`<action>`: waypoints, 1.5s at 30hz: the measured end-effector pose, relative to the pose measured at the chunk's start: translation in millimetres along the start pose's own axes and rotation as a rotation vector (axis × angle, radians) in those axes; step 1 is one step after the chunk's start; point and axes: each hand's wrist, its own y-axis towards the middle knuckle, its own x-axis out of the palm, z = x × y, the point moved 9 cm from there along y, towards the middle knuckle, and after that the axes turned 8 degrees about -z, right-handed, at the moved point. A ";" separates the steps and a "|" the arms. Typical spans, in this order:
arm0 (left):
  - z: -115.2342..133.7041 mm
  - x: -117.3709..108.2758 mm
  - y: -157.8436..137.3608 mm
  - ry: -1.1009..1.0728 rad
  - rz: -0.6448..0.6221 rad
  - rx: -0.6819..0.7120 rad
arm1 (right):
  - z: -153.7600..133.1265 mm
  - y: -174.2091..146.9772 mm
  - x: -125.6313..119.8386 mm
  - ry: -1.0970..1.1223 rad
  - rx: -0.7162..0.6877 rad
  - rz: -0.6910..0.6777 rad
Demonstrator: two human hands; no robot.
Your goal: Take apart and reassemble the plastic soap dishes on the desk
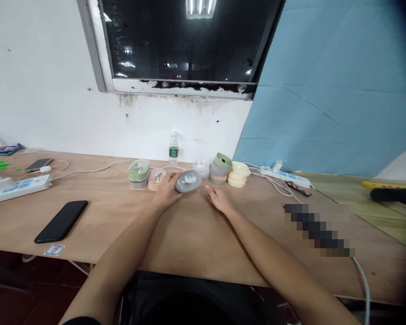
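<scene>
My left hand (168, 192) is closed around the side of a grey lidded container (188, 181), which tilts so its clear top with a round label faces me. To the right of it, my right hand (219, 198) is low over the table, fingers apart and holding nothing. Left of my left hand, a green lidded container (139, 169) sits on a grey one, beside a peach lidded container (156, 179) partly hidden by the hand. Beyond my right hand are stacked grey tubs (219, 172) topped by a tilted green tub (222, 160), and stacked cream tubs (237, 175).
Clear lids (200, 168) and a plastic bottle (173, 149) stand near the wall. A black phone (61, 221) lies at the left. Power strips (20, 187) with cables are at both sides. A pixelated dark object (318, 230) lies at the right.
</scene>
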 end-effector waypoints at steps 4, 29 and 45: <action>-39.4 -37.6 -11.4 0.110 0.293 -0.315 | -1.7 -0.2 3.2 -0.018 -0.005 -0.039; -55.3 -36.2 -17.9 0.344 0.234 -0.428 | 61.0 0.6 -79.5 -0.029 0.165 0.499; -46.9 -29.5 -17.7 0.440 0.219 -0.434 | 128.4 22.1 -108.6 0.011 0.164 0.596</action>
